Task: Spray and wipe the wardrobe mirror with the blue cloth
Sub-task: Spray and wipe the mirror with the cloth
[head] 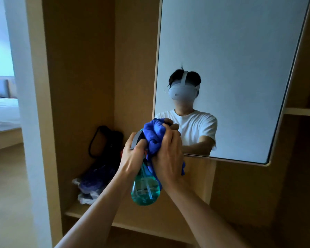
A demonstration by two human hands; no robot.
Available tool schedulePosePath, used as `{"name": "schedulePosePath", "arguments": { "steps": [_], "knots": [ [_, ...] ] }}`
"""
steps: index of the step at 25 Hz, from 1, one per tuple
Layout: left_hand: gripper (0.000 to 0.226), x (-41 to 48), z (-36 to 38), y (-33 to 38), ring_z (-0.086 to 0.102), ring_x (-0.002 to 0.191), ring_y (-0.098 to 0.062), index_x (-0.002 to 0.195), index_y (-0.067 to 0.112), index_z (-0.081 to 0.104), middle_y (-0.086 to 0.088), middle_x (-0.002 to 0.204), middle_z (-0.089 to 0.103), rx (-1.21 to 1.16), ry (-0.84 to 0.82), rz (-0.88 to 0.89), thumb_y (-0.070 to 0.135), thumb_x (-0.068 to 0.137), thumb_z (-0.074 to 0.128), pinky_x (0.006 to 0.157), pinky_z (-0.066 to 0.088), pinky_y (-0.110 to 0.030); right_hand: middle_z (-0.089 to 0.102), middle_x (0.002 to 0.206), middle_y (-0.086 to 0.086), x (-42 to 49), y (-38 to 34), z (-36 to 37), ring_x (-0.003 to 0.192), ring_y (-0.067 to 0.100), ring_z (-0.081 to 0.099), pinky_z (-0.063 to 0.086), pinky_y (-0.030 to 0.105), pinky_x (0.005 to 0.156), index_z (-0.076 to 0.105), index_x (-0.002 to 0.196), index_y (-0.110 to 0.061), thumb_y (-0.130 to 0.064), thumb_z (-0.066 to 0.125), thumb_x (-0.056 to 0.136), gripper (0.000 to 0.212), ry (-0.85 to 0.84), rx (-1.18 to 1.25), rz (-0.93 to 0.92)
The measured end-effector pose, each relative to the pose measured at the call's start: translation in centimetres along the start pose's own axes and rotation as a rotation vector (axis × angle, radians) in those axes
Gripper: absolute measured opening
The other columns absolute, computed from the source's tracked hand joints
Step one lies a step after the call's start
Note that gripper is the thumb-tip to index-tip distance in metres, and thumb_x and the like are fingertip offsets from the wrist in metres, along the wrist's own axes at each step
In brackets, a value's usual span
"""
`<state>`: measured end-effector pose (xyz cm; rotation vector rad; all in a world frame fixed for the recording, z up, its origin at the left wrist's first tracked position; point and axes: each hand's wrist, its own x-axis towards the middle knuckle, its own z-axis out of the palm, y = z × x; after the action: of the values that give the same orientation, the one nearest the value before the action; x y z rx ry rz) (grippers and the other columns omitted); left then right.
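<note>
Dark bags (104,154) sit on the wooden shelf (75,213), left of and behind the left hand (132,154). That hand is curled tight round the top of a see-through spray bottle (145,191) with blue-green water in it. Just right of it, the right hand (168,158) squeezes the bunched blue cloth (155,134). The mirror (240,59) hangs above and right of both hands.

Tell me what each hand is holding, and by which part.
The left hand grips the spray bottle round its neck. The right hand clutches the blue cloth, bunched up, round its middle.
</note>
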<state>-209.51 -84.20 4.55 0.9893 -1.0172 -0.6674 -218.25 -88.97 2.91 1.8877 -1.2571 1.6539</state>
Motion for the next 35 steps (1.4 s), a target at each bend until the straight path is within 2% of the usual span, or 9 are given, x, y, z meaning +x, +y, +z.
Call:
{"name": "schedulePosePath", "arguments": {
  "steps": [4,6,9,12,15,19,25,31,35],
  "knots": [
    [0.035,-0.5,0.2,1.2,0.059,0.074,-0.016,0.099,0.012,0.066,0.000,0.080,0.065,0.076,-0.038,-0.015,0.027,0.069,0.055,0.067,0.048,-0.033,0.058,0.114,0.003,0.8,1.2,-1.5,0.106,0.022,0.058,0.051,0.033,0.087,0.049,0.124,-0.014,-0.033,0.073,0.082,0.051,-0.154,0.232,0.038],
    [0.032,-0.9,0.2,1.2,0.058,0.075,-0.018,0.101,0.009,0.065,-0.004,0.082,0.063,0.095,-0.061,0.007,0.025,0.074,0.058,0.067,0.048,-0.035,0.059,0.114,-0.001,1.6,2.2,-2.9,0.106,0.019,0.059,0.049,0.030,0.085,0.049,0.122,-0.018,-0.033,0.069,0.084,0.046,-0.216,0.257,0.017],
    [0.010,-0.5,0.3,1.0,0.057,0.073,-0.023,0.097,0.011,0.061,-0.016,0.083,0.061,0.140,-0.065,0.058,0.016,0.089,0.060,0.060,0.050,-0.040,0.059,0.119,-0.006,3.1,4.1,-4.5,0.108,0.018,0.061,0.052,0.038,0.082,0.048,0.130,-0.025,-0.038,0.062,0.087,0.047,-0.260,0.218,-0.046],
    [0.023,0.6,0.8,1.9,0.055,0.071,-0.022,0.096,0.009,0.056,-0.021,0.088,0.061,0.203,-0.045,0.146,0.027,0.082,0.060,0.064,0.050,-0.052,0.057,0.127,-0.007,4.5,4.9,-5.9,0.112,0.013,0.058,0.048,0.028,0.088,0.049,0.136,-0.026,-0.034,0.064,0.085,0.054,-0.300,0.235,-0.088],
    [0.018,2.7,1.9,5.1,0.051,0.066,-0.018,0.094,0.006,0.050,-0.010,0.076,0.054,0.198,-0.051,0.172,0.019,0.090,0.062,0.056,0.046,-0.041,0.056,0.128,-0.005,8.3,3.5,-7.4,0.115,0.013,0.055,0.046,0.027,0.092,0.051,0.134,-0.022,-0.026,0.067,0.083,0.053,-0.304,0.263,-0.097],
    [0.016,6.4,3.6,13.1,0.048,0.060,-0.019,0.090,0.010,0.045,0.003,0.069,0.050,0.184,-0.045,0.147,0.010,0.094,0.060,0.049,0.045,-0.035,0.060,0.114,-0.009,16.9,-0.2,-10.9,0.102,0.010,0.060,0.050,0.028,0.081,0.053,0.124,-0.025,-0.026,0.068,0.086,0.041,-0.341,0.284,-0.015],
    [0.013,12.1,5.9,27.3,0.053,0.065,-0.023,0.091,0.013,0.046,-0.006,0.081,0.054,0.162,-0.094,0.102,0.009,0.095,0.057,0.048,0.048,-0.032,0.060,0.106,-0.013,31.3,-6.0,-16.1,0.097,0.010,0.061,0.049,0.026,0.078,0.048,0.116,-0.038,-0.033,0.065,0.080,0.041,-0.384,0.287,-0.013],
    [0.006,17.4,8.2,40.6,0.052,0.068,-0.023,0.096,0.013,0.049,-0.016,0.089,0.055,0.143,-0.148,0.057,0.009,0.096,0.054,0.047,0.048,-0.022,0.059,0.109,-0.008,45.9,-10.4,-20.4,0.098,0.012,0.061,0.052,0.032,0.078,0.056,0.114,-0.025,-0.024,0.061,0.079,0.035,-0.416,0.198,-0.109],
    [0.014,20.8,9.7,48.3,0.049,0.064,-0.017,0.090,0.019,0.049,-0.004,0.083,0.053,0.152,-0.165,0.112,0.009,0.096,0.056,0.045,0.044,-0.018,0.059,0.108,-0.012,54.3,-13.3,-24.0,0.096,0.009,0.056,0.043,0.017,0.067,0.057,0.111,-0.027,-0.014,0.053,0.082,0.031,-0.375,-0.017,-0.233]
  ]
}}
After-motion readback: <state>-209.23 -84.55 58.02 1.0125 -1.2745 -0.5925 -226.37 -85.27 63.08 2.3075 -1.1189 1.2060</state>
